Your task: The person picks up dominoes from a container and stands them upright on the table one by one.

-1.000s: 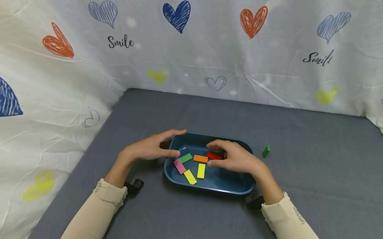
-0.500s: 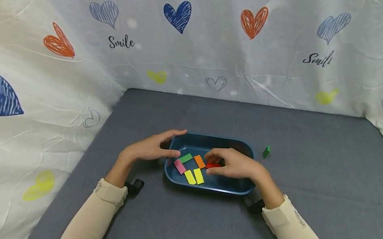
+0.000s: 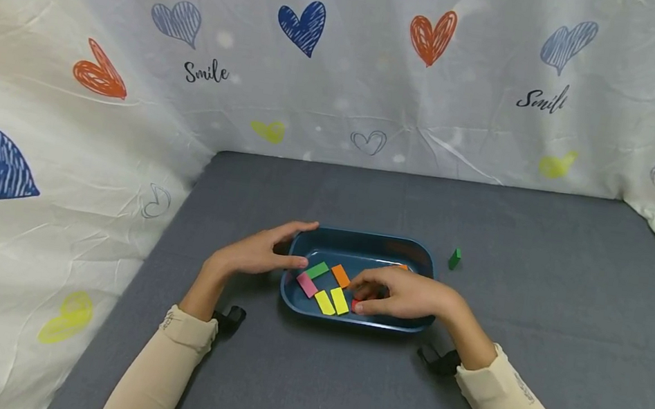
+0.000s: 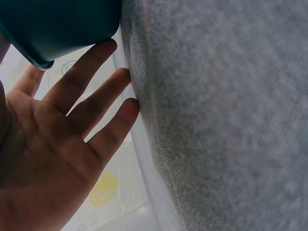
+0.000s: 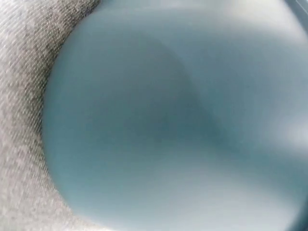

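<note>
Touches the blue tray [image 3: 360,242] at nine o'clock with the left hand [image 3: 258,251], using straight, spread-apart fingers on the outside and poking the thumb in over the edge. Pinches a red block [image 3: 354,305] with the right hand [image 3: 401,293] at six o'clock in the tray, squeezing it with thumb and bent fingers and hiding most of it. Has a green block [image 3: 317,271] lying at nine o'clock in the tray, with a pink block [image 3: 307,286] just beside it, near its seven o'clock. Has a yellow block [image 3: 324,302] near eight o'clock and a second yellow block [image 3: 340,300] near seven, with an orange block [image 3: 340,276] closer to the middle at nine. Shows a bit of orange [image 3: 403,267] past the right hand, near two o'clock. Has a second green block [image 3: 454,259] standing on the gray cloth [image 3: 529,289], outside the tray, between two and three o'clock
</note>
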Available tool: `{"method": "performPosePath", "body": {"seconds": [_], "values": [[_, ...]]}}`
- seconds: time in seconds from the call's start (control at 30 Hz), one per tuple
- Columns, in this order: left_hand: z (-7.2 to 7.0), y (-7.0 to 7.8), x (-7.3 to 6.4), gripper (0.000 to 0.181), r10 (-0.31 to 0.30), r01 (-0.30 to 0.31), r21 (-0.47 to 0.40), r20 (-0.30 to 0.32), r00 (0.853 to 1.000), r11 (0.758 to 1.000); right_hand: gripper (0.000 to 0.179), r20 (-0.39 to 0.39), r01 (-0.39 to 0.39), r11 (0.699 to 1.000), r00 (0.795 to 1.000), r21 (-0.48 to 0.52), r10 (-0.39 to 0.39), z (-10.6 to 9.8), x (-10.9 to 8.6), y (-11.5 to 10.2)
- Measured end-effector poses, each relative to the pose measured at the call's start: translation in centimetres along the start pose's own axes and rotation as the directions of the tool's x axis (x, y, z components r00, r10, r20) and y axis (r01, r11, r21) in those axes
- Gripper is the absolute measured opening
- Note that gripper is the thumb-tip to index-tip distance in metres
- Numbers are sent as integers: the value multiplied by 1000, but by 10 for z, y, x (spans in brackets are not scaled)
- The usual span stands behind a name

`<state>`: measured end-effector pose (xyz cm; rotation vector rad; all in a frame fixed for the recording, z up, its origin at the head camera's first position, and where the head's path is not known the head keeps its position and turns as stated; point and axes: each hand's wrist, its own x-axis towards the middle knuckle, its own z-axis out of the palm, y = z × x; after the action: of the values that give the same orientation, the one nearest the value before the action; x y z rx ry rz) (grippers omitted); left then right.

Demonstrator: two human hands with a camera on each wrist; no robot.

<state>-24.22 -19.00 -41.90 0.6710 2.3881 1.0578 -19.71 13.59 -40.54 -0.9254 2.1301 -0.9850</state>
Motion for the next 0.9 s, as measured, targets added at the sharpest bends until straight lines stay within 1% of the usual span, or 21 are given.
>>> {"method": "performPosePath", "body": {"seconds": [0.1, 0.2, 0.33, 0.43, 0.53, 0.77, 0.9], "values": [[0, 0, 0, 77, 5, -5, -4, 3, 1000, 1000, 45, 3, 6, 1000, 1000, 15, -6, 0, -3, 2], [0, 0, -1, 77, 9, -9, -6, 4, 1000, 1000, 45, 16, -9, 999, 1000, 34, 8, 0, -5, 4], [0, 0, 0, 76, 7, -7, -7, -3, 1000, 1000, 46, 59, -37, 997, 998, 67, 33, -1, -7, 4], [1, -1, 0, 76, 3, -3, -4, -6, 1000, 1000, 46, 93, -40, 995, 995, 88, 32, -1, -7, 3], [0, -1, 1, 76, 1, -1, 4, -7, 1000, 1000, 47, 113, -40, 995, 993, 89, 30, -1, -7, 2], [0, 0, 0, 77, 2, -2, 9, -7, 1000, 1000, 46, 119, -44, 995, 992, 87, 34, 1, -8, 1], [0, 2, -2, 78, 1, -1, 4, -1, 1000, 1000, 47, 144, -46, 995, 989, 86, 33, 2, -9, 1]]}}
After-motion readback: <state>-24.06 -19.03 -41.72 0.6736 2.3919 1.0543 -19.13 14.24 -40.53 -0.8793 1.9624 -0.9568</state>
